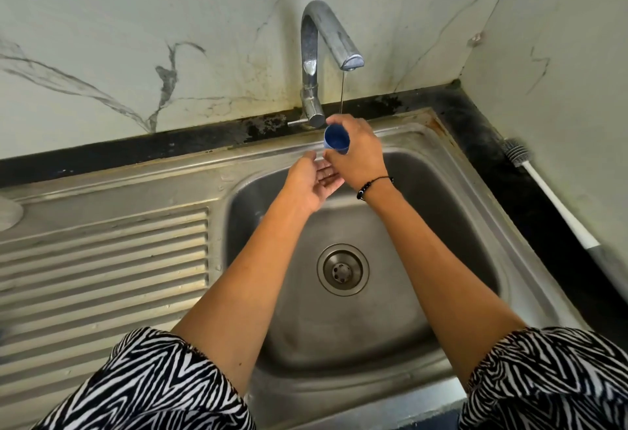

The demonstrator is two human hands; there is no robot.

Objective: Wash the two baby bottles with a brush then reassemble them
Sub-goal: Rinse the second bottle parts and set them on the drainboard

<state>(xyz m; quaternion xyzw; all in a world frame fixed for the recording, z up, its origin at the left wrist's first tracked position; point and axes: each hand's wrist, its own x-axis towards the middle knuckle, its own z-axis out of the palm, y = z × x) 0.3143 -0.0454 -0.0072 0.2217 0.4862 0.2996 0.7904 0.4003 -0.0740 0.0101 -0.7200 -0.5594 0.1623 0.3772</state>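
My right hand [356,154] grips a small blue bottle cap [335,139], its hollow side facing me, just under a thin stream of water from the steel tap [323,45]. My left hand [314,183] is held palm up with straight fingers just below and left of the cap, above the sink basin [441,212]. A bottle brush [543,185] with grey bristles and a white handle lies on the dark counter at the right wall. No bottle bodies are in view.
A ribbed steel draining board [102,259] lies left of the basin. The drain [342,269] sits in the basin floor. A pale rounded object [8,214] shows at the far left edge. Marble-patterned walls close in behind and on the right.
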